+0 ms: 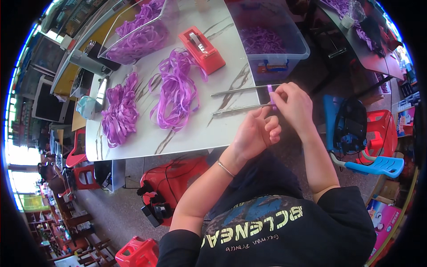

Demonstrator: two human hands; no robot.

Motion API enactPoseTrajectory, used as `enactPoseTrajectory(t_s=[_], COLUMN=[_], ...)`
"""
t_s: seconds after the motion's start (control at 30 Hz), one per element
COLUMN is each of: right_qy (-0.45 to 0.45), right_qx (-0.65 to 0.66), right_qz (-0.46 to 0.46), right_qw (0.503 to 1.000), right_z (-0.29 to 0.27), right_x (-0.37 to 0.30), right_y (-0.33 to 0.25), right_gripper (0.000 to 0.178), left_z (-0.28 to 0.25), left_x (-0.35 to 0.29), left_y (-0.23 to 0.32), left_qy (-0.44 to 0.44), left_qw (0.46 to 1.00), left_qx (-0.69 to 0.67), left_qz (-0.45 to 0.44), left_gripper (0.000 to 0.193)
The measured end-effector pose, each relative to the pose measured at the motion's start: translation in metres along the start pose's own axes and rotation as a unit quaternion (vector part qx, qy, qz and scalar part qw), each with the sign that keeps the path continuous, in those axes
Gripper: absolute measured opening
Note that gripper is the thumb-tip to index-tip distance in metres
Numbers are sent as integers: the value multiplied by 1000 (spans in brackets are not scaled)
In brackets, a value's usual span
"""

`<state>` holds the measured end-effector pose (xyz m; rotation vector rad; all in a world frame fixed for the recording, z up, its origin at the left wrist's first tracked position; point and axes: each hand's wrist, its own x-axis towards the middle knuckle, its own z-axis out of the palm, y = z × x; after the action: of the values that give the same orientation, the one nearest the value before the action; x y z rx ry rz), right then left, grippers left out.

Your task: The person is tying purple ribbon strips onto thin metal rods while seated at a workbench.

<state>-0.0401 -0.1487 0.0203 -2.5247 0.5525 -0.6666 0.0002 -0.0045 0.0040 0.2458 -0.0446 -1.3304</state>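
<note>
Two thin metal rods (240, 91) lie side by side, reaching over the table's right edge. A short band of purple ribbon (270, 91) spans them near their right ends. My right hand (294, 106) pinches this ribbon between thumb and fingers. Just below the nearer rod is my left hand (260, 131), palm up, with its fingers curled. Its thumb and index tips are close to the ribbon's near end, and what they hold, if anything, is hidden. On the table to the left lie a loose heap of purple ribbon loops (175, 95) and a tighter bundle of looped ribbon (120, 111).
A red tape dispenser (202, 50) stands beyond the loops on the marbled white table (147, 149). Behind it is a clear bin (105, 50) of purple ribbon. A clear tub (304, 51) sits past the right edge. Red stools (138, 252) and a blue chair (373, 165) surround me.
</note>
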Motion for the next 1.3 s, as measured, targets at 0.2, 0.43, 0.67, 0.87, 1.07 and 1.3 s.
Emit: enactPoseTrajectory(t_s=[0.2, 0.43, 0.67, 0.87, 1.07, 1.3], right_qy=[-215, -361, -366, -351, -370, -349], right_qx=[387, 566, 624, 709, 607, 593], right_qz=[147, 317, 333, 266, 284, 292], right_qw=[885, 670, 605, 551, 643, 665], right_z=[12, 39, 82, 33, 29, 27], right_x=[12, 19, -6, 8, 18, 20], right_y=[43, 73, 77, 63, 40, 57], right_gripper=[21, 15, 23, 39, 35, 16], left_z=[2, 2, 0, 2, 72, 183], left_x=[0, 0, 1, -9, -46, -106], left_y=[1, 1, 1, -1, -20, -28], left_qy=[7, 7, -4, -10, 46, -321], left_qw=[1000, 1000, 1000, 999, 892, 869], left_qx=[13, 8, 15, 45, 393, 206], left_qz=[-5, -6, -1, -22, 218, 314], left_gripper=[34, 33, 33, 50, 57, 35])
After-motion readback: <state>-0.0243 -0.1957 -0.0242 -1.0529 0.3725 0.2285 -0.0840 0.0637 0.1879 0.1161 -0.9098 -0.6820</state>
